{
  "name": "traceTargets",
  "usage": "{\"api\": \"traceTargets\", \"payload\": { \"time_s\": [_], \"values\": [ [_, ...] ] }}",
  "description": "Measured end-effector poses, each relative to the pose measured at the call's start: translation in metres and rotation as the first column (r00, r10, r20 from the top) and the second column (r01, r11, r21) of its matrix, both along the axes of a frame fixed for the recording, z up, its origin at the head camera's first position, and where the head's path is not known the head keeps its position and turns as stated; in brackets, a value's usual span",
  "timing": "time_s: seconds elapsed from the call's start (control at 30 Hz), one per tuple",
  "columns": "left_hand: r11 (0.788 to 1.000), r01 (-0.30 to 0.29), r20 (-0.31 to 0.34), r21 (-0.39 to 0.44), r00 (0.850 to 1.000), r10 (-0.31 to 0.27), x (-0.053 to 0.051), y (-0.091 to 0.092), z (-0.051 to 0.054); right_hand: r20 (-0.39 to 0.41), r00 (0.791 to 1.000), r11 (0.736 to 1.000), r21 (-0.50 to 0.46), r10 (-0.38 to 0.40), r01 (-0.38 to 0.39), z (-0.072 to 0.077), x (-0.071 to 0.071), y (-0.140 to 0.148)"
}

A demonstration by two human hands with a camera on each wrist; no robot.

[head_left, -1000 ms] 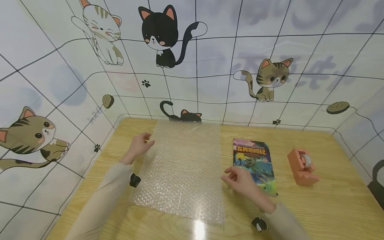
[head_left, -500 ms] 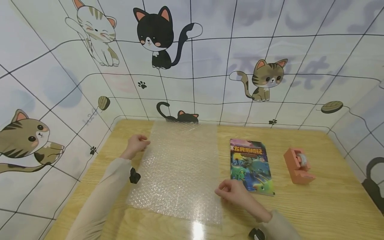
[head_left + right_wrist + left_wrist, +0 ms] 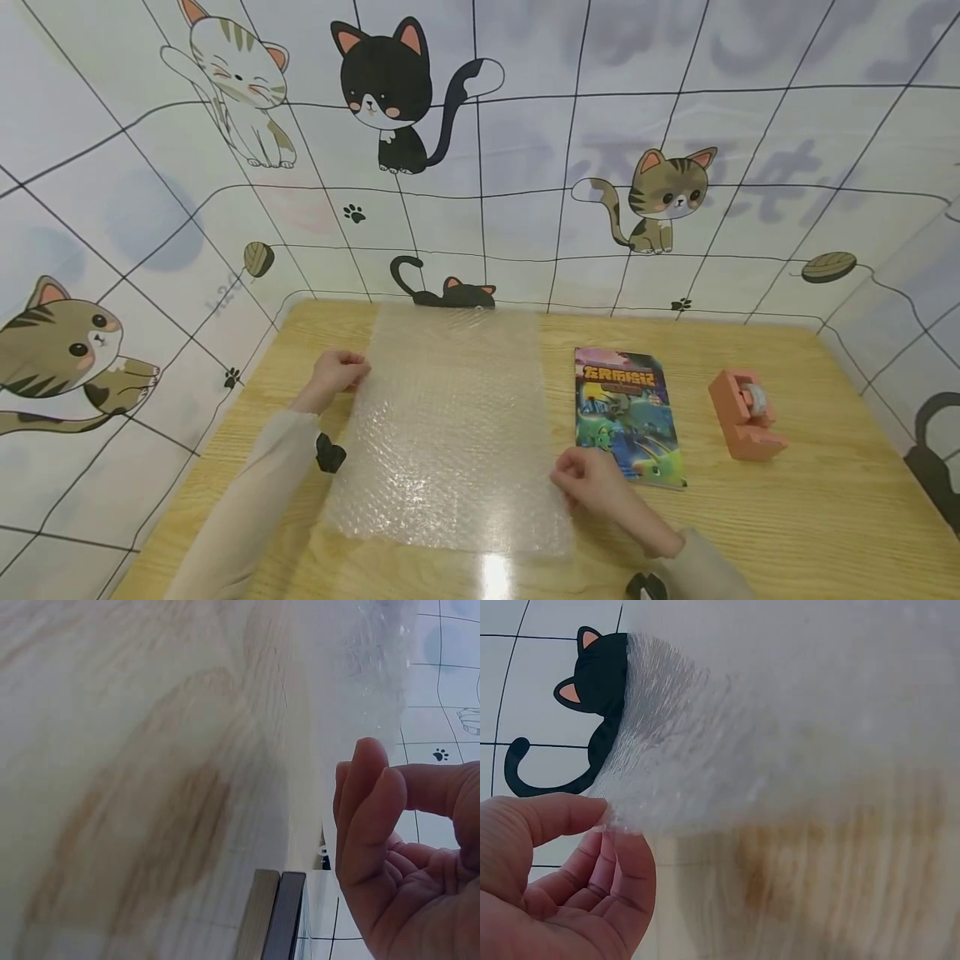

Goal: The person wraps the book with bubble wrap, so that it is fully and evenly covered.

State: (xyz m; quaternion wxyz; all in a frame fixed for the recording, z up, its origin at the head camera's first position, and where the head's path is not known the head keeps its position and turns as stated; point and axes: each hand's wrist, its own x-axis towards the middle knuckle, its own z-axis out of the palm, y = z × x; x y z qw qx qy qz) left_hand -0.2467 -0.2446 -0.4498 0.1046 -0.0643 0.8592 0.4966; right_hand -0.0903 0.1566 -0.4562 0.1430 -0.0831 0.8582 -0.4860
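A clear sheet of bubble wrap [image 3: 457, 433] spreads between my two hands over the wooden table. My left hand [image 3: 335, 379] pinches its left edge between thumb and fingers; in the left wrist view the same hand [image 3: 577, 885] grips the film at thumb and forefinger tips. On the other side, my right hand [image 3: 596, 482] pinches the right edge, nearer the front. In the right wrist view, thumb and finger of that hand [image 3: 405, 847] meet at the film's margin. A colourful comic-style book [image 3: 628, 417] lies flat just beyond the right hand.
An orange tape dispenser [image 3: 747, 417] with a roll of tape stands right of the book. The wooden table [image 3: 840, 500] backs onto a wall covering [image 3: 525, 150] with printed cats. Black wrist cameras sit on both sleeves.
Both hands have closed their fingertips on the bubble wrap's side edges. Its near right corner has moved slightly right. The right hand came down off the book to the sheet's edge.
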Motion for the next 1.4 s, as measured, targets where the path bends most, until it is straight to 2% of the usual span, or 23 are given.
{"api": "traceTargets", "payload": {
  "time_s": [0.27,0.4,0.67,0.87,1.0,1.17,1.4],
  "values": [
    [0.997,-0.015,0.055,0.081,0.998,0.010,0.023,-0.008,-0.002,-0.025,0.999,0.995,0.092,-0.034,0.036,0.006,-0.007,0.010],
    [0.994,-0.027,0.092,0.108,0.996,0.017,0.036,-0.010,-0.005,-0.084,0.996,0.987,0.150,-0.038,0.050,0.009,-0.013,0.016],
    [0.974,-0.058,0.138,0.218,0.990,0.028,0.063,-0.001,-0.004,-0.206,0.978,0.971,0.236,0.030,0.020,0.018,-0.031,0.037],
    [0.959,-0.023,0.126,0.284,0.992,-0.014,0.082,0.009,-0.006,-0.231,0.973,0.946,0.318,0.019,0.057,0.026,-0.045,0.048],
    [0.951,-0.012,0.124,0.310,0.992,-0.028,0.091,0.017,-0.007,-0.270,0.963,0.934,0.349,0.020,0.079,0.027,-0.054,0.055],
    [0.948,-0.054,0.137,0.313,0.990,0.011,0.101,0.025,-0.008,-0.303,0.953,0.930,0.356,0.022,0.092,0.027,-0.064,0.062],
    [0.945,-0.078,0.139,0.317,0.990,0.035,0.113,0.032,-0.010,-0.331,0.943,0.927,0.362,0.031,0.097,0.024,-0.076,0.067]
  ]
}}
